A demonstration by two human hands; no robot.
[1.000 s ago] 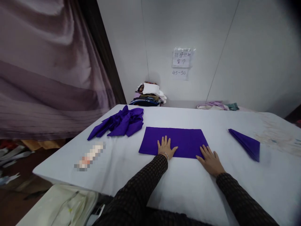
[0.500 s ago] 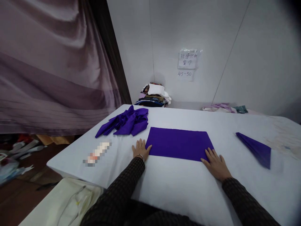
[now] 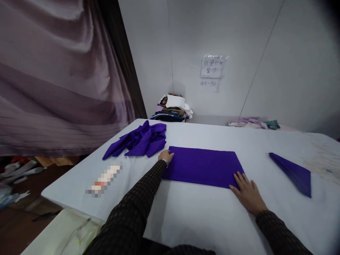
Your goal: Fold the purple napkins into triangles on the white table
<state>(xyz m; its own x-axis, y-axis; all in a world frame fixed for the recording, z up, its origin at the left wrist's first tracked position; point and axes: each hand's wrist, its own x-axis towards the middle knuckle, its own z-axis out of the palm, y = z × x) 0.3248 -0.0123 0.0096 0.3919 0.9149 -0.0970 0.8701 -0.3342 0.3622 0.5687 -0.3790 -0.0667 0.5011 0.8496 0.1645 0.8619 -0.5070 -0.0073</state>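
Note:
A purple cloth napkin [image 3: 202, 168], folded into a flat rectangle, lies on the white-covered table [image 3: 196, 216] in front of me. At its far left corner my left hand [image 3: 166, 156] has its fingers curled in and closed on the edge; the fingertips are partly hidden. My right hand [image 3: 247, 191] rests open at the near right corner, fingers spread, with the fingertips on the cloth. To the left is a loose heap of purple napkins [image 3: 146, 140]. Off to the right lies another purple napkin [image 3: 294, 173], folded to a narrow pointed shape.
A blurred-out item [image 3: 105, 180] lies at the table's left. Behind the far edge are a stack of folded cloths [image 3: 172, 108] and some lilac fabric [image 3: 249, 123]. A handwritten sign [image 3: 211, 68] is on the wall. A pinkish curtain [image 3: 61, 78] hangs at left.
My left hand has gone from lying flat at the napkin's left edge to its far left corner, its fingers now closed. The right hand stays at the right edge. The view has shifted slightly.

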